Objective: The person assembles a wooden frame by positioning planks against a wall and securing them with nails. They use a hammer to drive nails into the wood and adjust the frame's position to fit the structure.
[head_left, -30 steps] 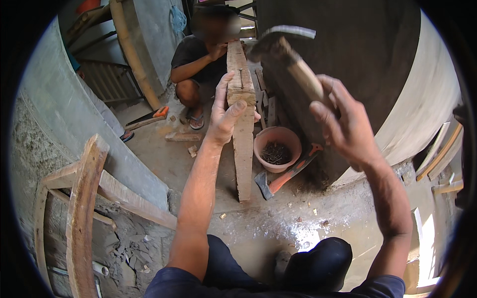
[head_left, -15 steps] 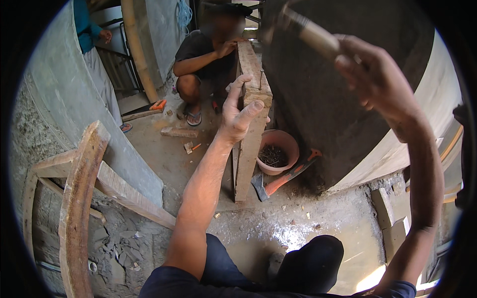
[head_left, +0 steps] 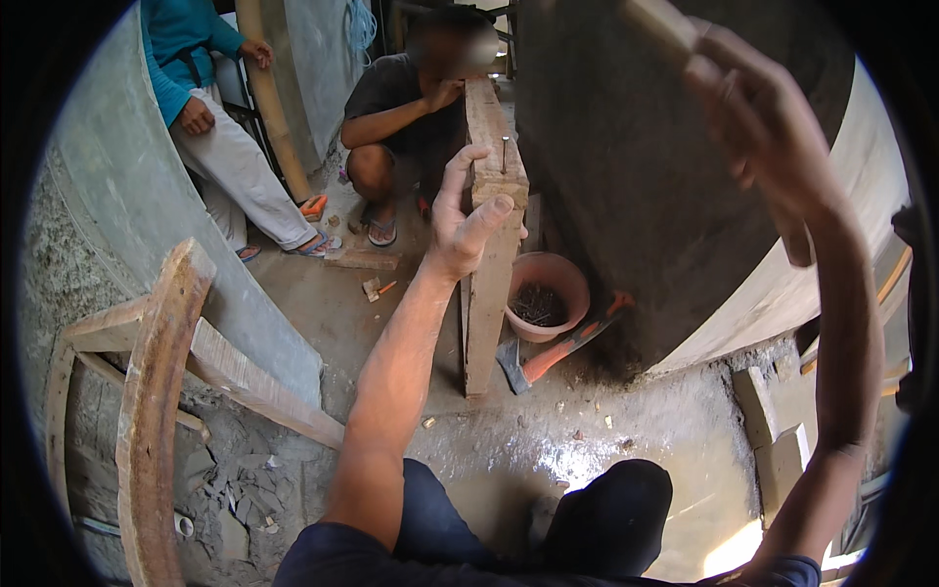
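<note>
My left hand grips the corner of an upright wooden frame, fingers behind and thumb in front. A nail stands up from the frame's top beam, just beyond my fingers. Raised high at the upper right, my right hand is closed around the wooden handle of a hammer. The hammer's head is out of view, past the top edge. A crouching person's hand touches the beam's far end.
Beside the frame stand a pink bucket of nails and an axe with an orange and black handle. Another person in a teal top stands at the far left. A curved wooden beam rises near left; a dark wall curves at right.
My right hand has lifted the hammer up and slightly right, away from the nail. At the left, the standing person has stepped further into view. My left hand keeps its hold.
</note>
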The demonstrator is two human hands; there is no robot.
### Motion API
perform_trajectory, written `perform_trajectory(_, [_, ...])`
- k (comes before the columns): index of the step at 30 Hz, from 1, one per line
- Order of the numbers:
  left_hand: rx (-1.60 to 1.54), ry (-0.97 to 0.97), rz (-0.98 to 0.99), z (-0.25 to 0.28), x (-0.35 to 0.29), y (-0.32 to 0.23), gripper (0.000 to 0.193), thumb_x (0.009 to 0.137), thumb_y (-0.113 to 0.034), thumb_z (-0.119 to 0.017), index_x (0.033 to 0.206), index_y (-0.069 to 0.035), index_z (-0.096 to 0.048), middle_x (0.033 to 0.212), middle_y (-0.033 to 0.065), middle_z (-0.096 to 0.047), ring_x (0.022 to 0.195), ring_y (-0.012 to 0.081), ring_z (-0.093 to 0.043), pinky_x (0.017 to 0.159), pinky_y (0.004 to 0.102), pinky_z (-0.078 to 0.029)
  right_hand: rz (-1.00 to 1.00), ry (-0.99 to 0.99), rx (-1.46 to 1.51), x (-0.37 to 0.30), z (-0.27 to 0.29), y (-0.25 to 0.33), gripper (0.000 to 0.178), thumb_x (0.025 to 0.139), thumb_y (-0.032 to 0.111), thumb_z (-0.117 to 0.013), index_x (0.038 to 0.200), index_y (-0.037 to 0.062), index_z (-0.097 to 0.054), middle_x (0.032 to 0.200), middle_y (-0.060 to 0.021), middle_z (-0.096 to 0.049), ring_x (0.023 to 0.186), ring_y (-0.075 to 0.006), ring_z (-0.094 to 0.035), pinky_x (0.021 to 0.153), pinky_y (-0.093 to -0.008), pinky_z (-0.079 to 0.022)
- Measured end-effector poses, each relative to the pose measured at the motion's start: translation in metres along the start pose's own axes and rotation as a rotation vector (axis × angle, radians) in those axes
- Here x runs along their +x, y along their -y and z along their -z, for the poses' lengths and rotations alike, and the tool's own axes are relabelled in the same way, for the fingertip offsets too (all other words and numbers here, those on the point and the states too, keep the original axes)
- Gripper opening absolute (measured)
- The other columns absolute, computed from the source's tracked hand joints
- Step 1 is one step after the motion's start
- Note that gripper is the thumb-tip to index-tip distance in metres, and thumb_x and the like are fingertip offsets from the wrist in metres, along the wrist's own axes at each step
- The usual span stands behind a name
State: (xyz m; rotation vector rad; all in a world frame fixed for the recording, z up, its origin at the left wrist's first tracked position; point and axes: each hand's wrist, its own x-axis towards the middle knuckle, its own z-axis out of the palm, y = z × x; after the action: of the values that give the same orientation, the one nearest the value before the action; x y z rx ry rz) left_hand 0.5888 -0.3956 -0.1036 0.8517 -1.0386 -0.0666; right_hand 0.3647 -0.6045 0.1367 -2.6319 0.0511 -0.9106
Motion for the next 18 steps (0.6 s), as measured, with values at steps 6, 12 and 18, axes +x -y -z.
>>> perform_trajectory(6, [-0.007,0.009,-0.021,0.001,0.001,0.002,0.071,0.098,-0.027,-0.079,0.154,-0.013,-0.039,0.121,0.0131,-0.064,0.092,0.0192,-0.071,0.071,0.039,-0.068,0.228,-0.438,-0.041,0.026,-0.013,0.014,0.032,0.111,0.033,-0.056,0.126,0.0066,-0.067,0.079,-0.0018,-0.062,0.059,-0.0115,-0.058,0.056,-0.0296,-0.048])
perform_trajectory(12, [-0.026,0.016,-0.05,0.003,0.001,0.007,0.071,0.098,-0.027,-0.078,0.154,-0.014,-0.037,0.108,0.0151,-0.068,0.077,0.0236,-0.073,0.067,0.0398,-0.065,0.332,0.087,-0.106,0.0,-0.023,0.0,0.029,0.108,0.031,-0.064,0.121,0.0056,-0.071,0.081,-0.0052,-0.065,0.065,-0.0136,-0.061,0.061,-0.0319,-0.048])
perform_trajectory(18, [-0.002,0.025,-0.017,0.006,0.004,0.012,0.073,0.099,-0.034,-0.077,0.157,-0.018,-0.035,0.098,0.0178,-0.071,0.074,0.0271,-0.075,0.067,0.0414,-0.064,0.303,-0.541,0.097,0.035,0.009,0.022,0.028,0.114,0.032,-0.052,0.123,0.008,-0.063,0.068,0.0017,-0.053,0.051,-0.0083,-0.053,0.045,-0.0282,-0.047])
